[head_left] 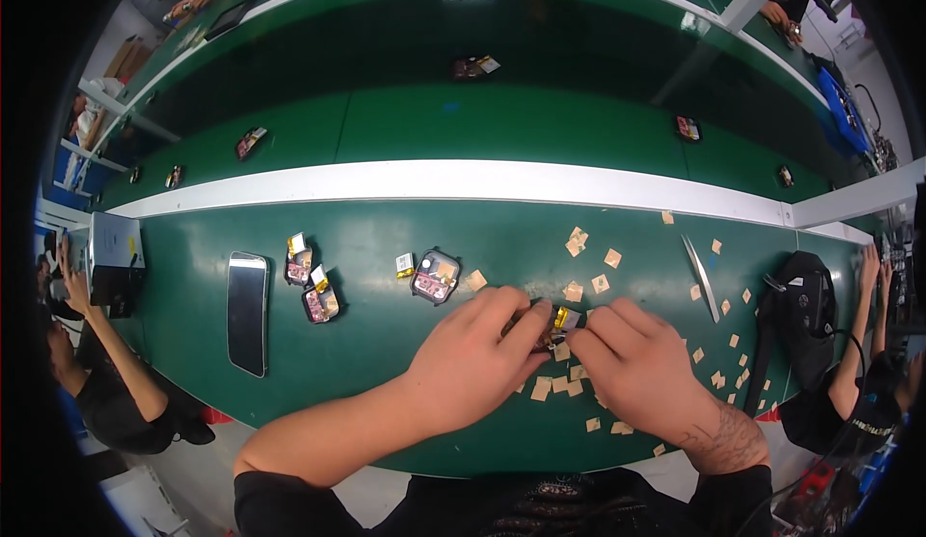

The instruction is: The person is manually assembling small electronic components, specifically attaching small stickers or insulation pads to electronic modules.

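Between my hands, over the green bench, is a small dark device housing [545,336], mostly hidden by fingers. My left hand [487,349] is closed around its left side. A small silver battery with yellow tape [568,319] stands up from it. My right hand [637,352] is closed in a pinch at the battery's right edge; its fingertips are partly hidden. Beige square stickers [542,387] lie under and around both hands. Left of my hands rests an open rounded housing [436,276], with a loose-hanging battery [404,265] beside it.
Two more open housings [321,302] lie farther left, near a smartphone [248,313]. Tweezers [701,278] and a black bag [803,310] are at right. Behind a white rail [463,180], a green conveyor belt [405,127] carries several housings. Other people sit at both sides.
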A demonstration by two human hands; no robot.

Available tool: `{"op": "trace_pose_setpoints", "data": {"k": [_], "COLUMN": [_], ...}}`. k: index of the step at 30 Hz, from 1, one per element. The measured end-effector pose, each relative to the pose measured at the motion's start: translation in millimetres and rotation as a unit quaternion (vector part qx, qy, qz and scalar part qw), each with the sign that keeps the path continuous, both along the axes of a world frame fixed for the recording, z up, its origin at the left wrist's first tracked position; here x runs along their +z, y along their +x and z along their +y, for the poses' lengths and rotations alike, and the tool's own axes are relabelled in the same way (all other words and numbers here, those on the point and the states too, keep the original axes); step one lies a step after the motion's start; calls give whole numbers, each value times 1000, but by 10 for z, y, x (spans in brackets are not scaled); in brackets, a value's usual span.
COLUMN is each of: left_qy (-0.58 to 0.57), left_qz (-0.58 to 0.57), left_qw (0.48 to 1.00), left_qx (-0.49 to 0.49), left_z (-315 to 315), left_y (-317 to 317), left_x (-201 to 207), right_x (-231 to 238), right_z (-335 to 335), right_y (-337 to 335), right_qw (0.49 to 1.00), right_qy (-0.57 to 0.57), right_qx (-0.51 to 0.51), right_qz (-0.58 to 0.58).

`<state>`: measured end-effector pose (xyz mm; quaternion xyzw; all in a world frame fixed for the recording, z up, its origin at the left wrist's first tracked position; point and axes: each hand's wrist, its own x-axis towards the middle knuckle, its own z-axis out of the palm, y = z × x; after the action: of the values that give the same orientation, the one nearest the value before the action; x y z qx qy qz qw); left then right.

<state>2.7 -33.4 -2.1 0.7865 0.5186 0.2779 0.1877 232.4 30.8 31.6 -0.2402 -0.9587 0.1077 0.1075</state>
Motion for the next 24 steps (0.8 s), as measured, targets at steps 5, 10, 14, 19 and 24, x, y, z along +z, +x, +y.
{"op": "trace_pose_setpoints", "data": {"k": [5, 10, 14, 19, 24], "left_qy": [-4, -19, -19, -12, -7], "left_qz": [0, -12, -11, -15, -21], "left_qw": [1000, 1000, 1000, 1000, 999], "left_qx": [3, 5, 6, -9, -27], "left_z": [-9, -9, -14, 23, 53], "left_y": [8, 9, -3, -34, -60], "left_x": [0, -3, -13, -3, -3], "right_x": [-138, -227, -184, -75, -194], "right_z": [24, 172, 331, 371, 315], "right_y": [27, 84, 156, 139, 113], "right_qw": [997, 981, 949, 925, 969], "right_qy": [-62, -156, -286, -343, -231], "right_qx": [-26, -40, -43, 13, 6], "right_qz": [38, 112, 123, 163, 88]}}
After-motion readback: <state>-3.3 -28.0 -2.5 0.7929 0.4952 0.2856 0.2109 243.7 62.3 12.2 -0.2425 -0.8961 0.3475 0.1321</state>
